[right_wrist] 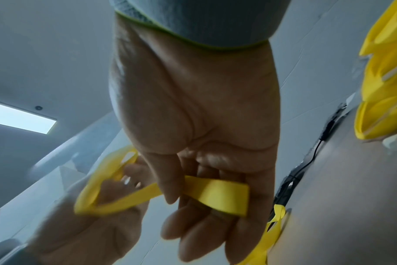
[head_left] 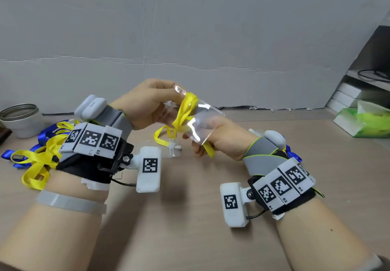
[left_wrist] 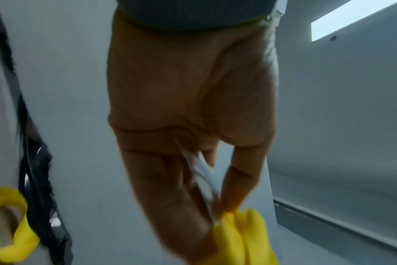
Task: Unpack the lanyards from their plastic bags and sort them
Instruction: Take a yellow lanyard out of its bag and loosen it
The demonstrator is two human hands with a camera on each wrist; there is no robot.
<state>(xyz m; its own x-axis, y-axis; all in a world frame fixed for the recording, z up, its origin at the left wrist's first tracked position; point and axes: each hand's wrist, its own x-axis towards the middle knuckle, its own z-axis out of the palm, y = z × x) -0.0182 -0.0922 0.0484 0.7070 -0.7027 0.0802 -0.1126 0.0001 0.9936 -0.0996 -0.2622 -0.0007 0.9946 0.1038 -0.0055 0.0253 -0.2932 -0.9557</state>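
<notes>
Yellow lanyard is running diagonally above the table, long axis going from upper right at the left hand down toward the lower left, where a loop is hanging with its clear clip end dangling just above the tabletop. A short yellow tail is sticking out below the right hand. Clear plastic bag is sitting between both hands, still partly around the strap, mouth end pointing up toward the left hand.

Left hand is curling thumb and fingers in a pinch on the bag's upper edge and the bunched strap; left wrist view is showing fingertips pressing on yellow fabric, blurred. Right hand is closing around the bag's lower end, fingers curled with a strap section crossing the palm.

Pile of unpacked yellow and blue lanyards is lying on the table to the left, partly hidden by the left wrist rig. A metal-rimmed cup is standing behind the pile; contents can't be seen. Green tissue pack is sitting far right, with white boxes stacked behind it
</notes>
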